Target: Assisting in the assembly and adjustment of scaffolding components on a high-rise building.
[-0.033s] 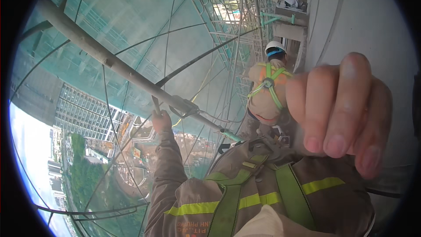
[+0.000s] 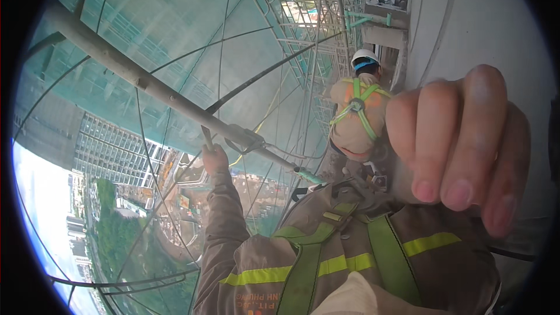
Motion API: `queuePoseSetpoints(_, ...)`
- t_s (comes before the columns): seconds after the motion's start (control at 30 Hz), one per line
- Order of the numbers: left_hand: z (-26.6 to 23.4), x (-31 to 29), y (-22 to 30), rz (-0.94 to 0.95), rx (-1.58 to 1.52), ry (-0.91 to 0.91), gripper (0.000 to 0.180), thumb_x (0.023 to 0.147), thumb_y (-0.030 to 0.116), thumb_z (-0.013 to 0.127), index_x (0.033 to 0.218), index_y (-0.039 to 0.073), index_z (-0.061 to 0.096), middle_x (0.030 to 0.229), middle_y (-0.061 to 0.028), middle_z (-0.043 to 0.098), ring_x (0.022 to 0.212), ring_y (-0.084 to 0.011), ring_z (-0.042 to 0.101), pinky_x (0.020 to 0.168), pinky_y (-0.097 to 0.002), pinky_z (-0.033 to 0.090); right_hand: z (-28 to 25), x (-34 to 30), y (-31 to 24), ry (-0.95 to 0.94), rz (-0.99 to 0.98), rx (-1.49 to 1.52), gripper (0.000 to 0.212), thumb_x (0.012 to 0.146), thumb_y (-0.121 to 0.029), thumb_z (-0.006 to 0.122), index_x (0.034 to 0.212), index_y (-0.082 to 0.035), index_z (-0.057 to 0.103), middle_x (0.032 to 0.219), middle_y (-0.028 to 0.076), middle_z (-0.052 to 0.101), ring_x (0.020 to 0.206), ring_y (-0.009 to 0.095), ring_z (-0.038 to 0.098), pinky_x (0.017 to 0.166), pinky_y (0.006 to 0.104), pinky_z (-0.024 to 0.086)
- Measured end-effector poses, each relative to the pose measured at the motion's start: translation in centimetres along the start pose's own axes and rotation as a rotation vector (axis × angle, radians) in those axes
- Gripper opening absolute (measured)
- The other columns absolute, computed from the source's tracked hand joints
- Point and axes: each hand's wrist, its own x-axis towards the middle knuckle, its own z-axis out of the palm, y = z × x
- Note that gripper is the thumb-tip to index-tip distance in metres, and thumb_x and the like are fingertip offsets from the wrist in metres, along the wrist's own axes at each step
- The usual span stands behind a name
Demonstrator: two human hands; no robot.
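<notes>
My left hand (image 2: 216, 159) is closed around the lower end of a thin metal brace (image 2: 207, 136), just below a thick grey scaffold pole (image 2: 125, 69). A large metal safety hook (image 2: 247, 140) hangs over that pole, right of my left hand, with a lanyard (image 2: 286, 153) trailing right. Big and close on the right is my right hand (image 2: 461, 137), raised, its fingers loosely bent downward and slightly apart. I see nothing in it, though its palm and thumb are hidden. Green harness straps (image 2: 300, 277) cross my brown jacket (image 2: 344, 245).
Ahead, another person (image 2: 359, 108) in a white helmet and green harness faces away, beside a pale wall (image 2: 466, 29). Green netting (image 2: 175, 17) and thin crossing rods lie to the left. Far below are the ground and a building (image 2: 114, 146). A ladder-like scaffold frame (image 2: 265, 9) stands beyond.
My right hand has shifted slightly to the right. My left hand keeps its grip on the brace.
</notes>
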Motion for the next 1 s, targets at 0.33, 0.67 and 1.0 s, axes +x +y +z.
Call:
queuePoseSetpoints(0.33, -8.3, -5.2, 5.2, 0.353, -0.131, 0.199, 0.042, 0.083, 0.029, 0.072, 0.112, 0.002, 0.058, 0.099, -0.0140, 0.058, 0.087, -0.0314, 0.059, 0.078, -0.0451, 0.049, -2.8, -0.3, 0.4, -0.095, 0.161, 0.066, 0.005, 0.086, -0.011, 0.077, 0.089, -0.008, 0.073, 0.092, 0.008, 0.069, 0.071, 0.021, 0.064, 0.060, 0.0294, 0.042)
queuePoseSetpoints(0.67, -27.8, -15.3, 22.8, 1.221, -1.489, -0.632, 0.047, 0.080, 0.042, 0.083, 0.117, 0.017, 0.070, 0.107, -0.0026, 0.058, 0.088, -0.0188, 0.058, 0.070, -0.0289, 0.049, -1.8, -1.8, 0.7, -0.058, 0.254, 0.197, 0.005, 0.086, -0.010, 0.076, 0.088, -0.007, 0.073, 0.092, 0.009, 0.070, 0.071, 0.021, 0.065, 0.059, 0.0293, 0.042)
queuePoseSetpoints(1.0, -32.8, -21.8, 29.4, 0.752, -1.929, -0.837, 0.005, 0.085, 0.008, 0.070, 0.087, 0.010, 0.074, 0.092, -0.0077, 0.072, 0.084, -0.0197, 0.070, 0.084, -0.0270, 0.056, -1.5, -1.1, -2.2, -0.082, 0.275, 0.235, 0.004, 0.086, -0.010, 0.075, 0.087, -0.007, 0.072, 0.092, 0.010, 0.070, 0.071, 0.022, 0.065, 0.058, 0.0293, 0.041)
